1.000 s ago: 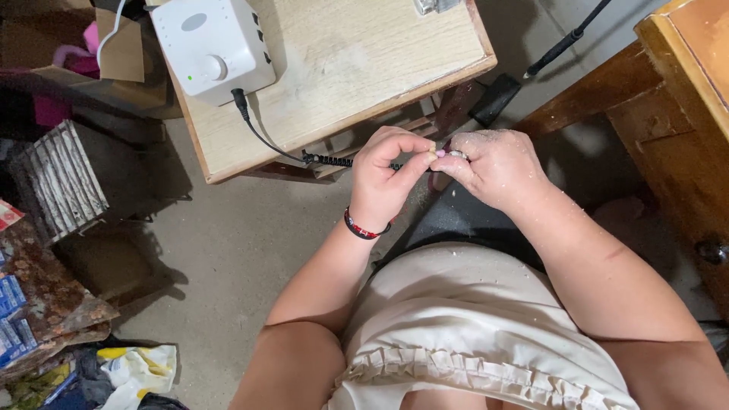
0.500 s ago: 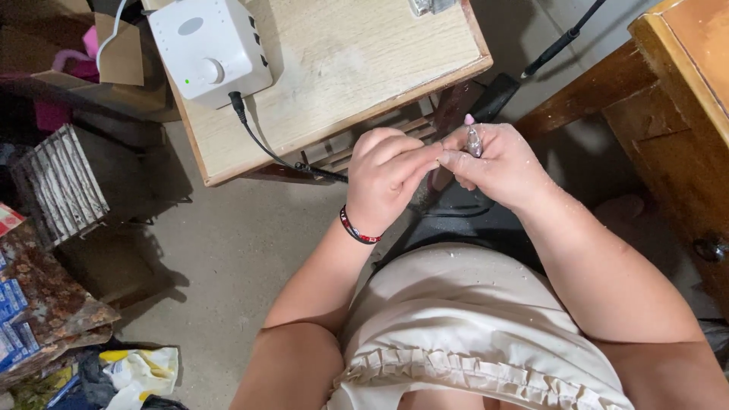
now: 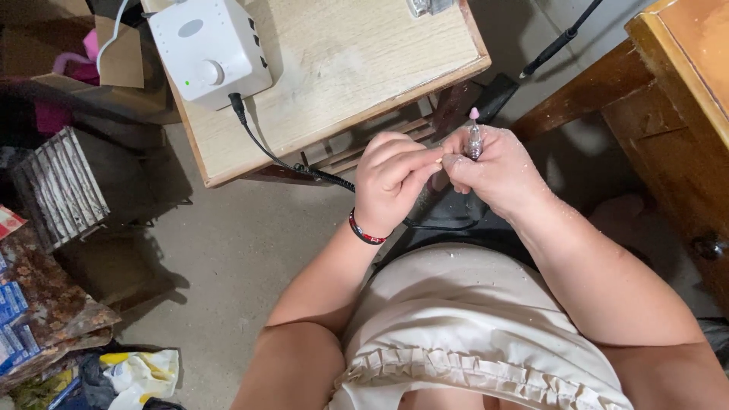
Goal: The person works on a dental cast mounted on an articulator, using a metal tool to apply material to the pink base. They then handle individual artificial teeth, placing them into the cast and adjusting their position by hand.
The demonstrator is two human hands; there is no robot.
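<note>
My right hand (image 3: 497,171) grips a slim metal nail drill handpiece (image 3: 474,137), its pink bit pointing up and away from me. My left hand (image 3: 391,182), with a red and black bracelet at the wrist, has its fingers curled, and its fingertips meet my right thumb just below the tool. A black cord (image 3: 281,156) runs from the handpiece, under my hands, to a white control box (image 3: 209,49) on a small wooden table (image 3: 364,68). White dust speckles my right hand and forearm.
A wooden cabinet (image 3: 683,121) stands at the right. A cardboard box (image 3: 99,68) with pink cloth sits at the upper left, a ribbed grey block (image 3: 57,186) and cluttered packages (image 3: 30,304) at the left. A black rod (image 3: 558,42) leans behind the table.
The handpiece has risen from hidden between my fingers to upright with the pink bit showing above my right hand. Both hands have shifted slightly right and up.
</note>
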